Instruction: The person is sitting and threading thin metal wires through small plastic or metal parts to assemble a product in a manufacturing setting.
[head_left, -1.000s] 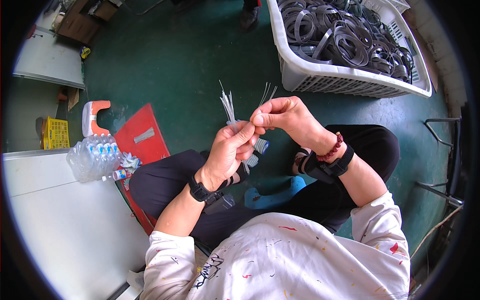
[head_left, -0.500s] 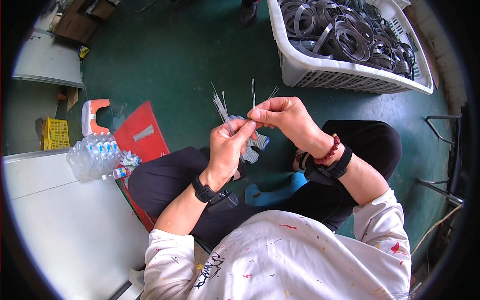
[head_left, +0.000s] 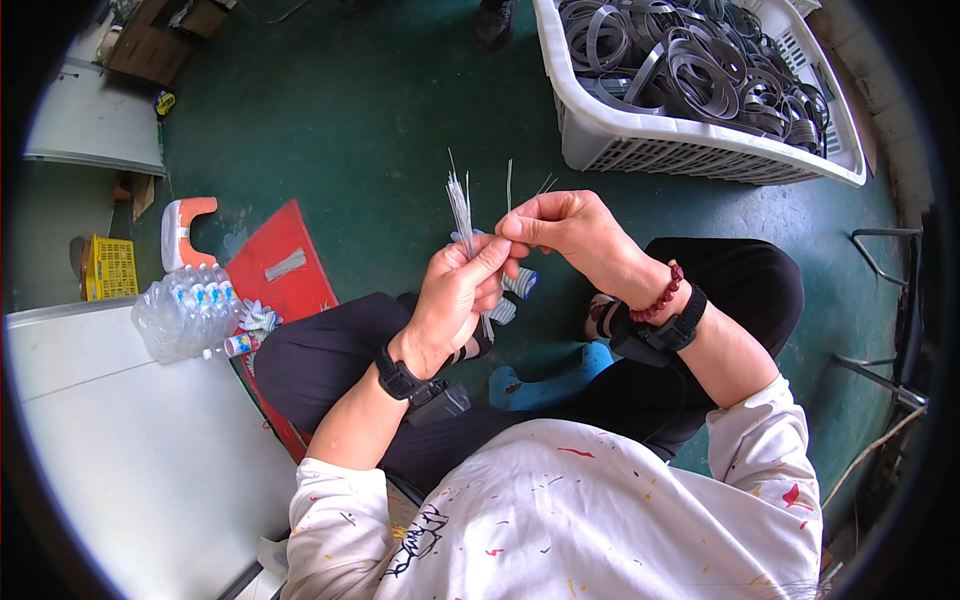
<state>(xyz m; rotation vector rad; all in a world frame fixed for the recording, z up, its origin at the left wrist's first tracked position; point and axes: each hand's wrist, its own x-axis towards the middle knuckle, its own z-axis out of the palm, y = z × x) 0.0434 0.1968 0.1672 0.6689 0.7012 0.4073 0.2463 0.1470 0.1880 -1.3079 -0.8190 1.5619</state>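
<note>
My left hand (head_left: 456, 288) is closed around a bundle of thin silvery wires (head_left: 461, 208), which stand up above the fist, with their lower ends showing below it. My right hand (head_left: 568, 232) pinches a few thin wires (head_left: 509, 186) between thumb and fingertips; some poke up past the fingers. The fingertips of both hands meet or nearly meet in front of my chest. Behind my left hand, a striped glove (head_left: 520, 284) lies partly hidden on the floor. Another small pile of wires (head_left: 286, 264) rests on a red board (head_left: 300, 232) to the left.
A white plastic basket (head_left: 620, 128) full of coiled dark strips (head_left: 700, 75) stands at the far right. To the left are wrapped water bottles (head_left: 190, 315), an orange and white stool (head_left: 182, 235) and a yellow basket (head_left: 110, 268). A blue stool (head_left: 540, 380) sits between my legs.
The bundle in my left hand has turned more upright and its wires look closer together. My left wrist has shifted slightly left. My right hand stays almost in place, still pinching its wires.
</note>
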